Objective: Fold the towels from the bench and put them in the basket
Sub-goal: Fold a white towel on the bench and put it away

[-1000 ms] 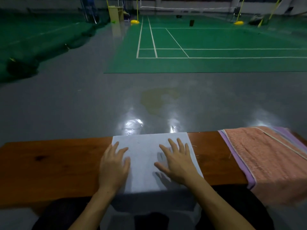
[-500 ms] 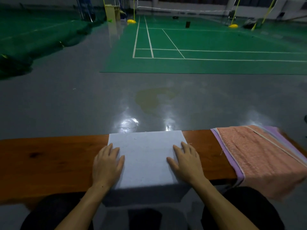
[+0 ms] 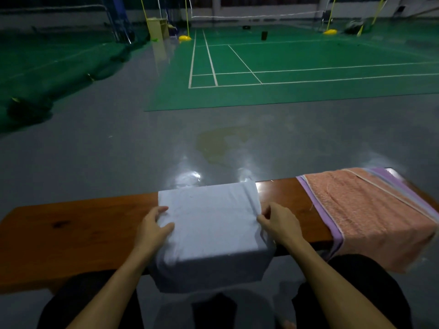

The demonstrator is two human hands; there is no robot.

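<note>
A: Where is the white towel sitting?

B: It is lying across the middle of the tabletop, far edge at the far rim, near part hanging over the near edge toward the person's knees. The left hand is pinching its left edge, thumb on top and fingers curling round the hem. The right hand is doing the same on the right edge, fingers clamping bunched cloth.

A: Which way is it running?

B: Long axis looks near to far, across the tabletop rather than along it; the short edges are facing far and near. The hanging part makes the full length hard to judge.

A: What could be going wrong from here?

B: The overhang is pulling downward, so a loose pinch on either side could be letting the cloth slide off toward the floor. The right edge is already wrinkling, so an uneven lift is risking a crooked fold. The pink towel is lying just to the right, apart from the white one; a wide swing of the right hand could be dragging it. No basket is showing in this view.
</note>
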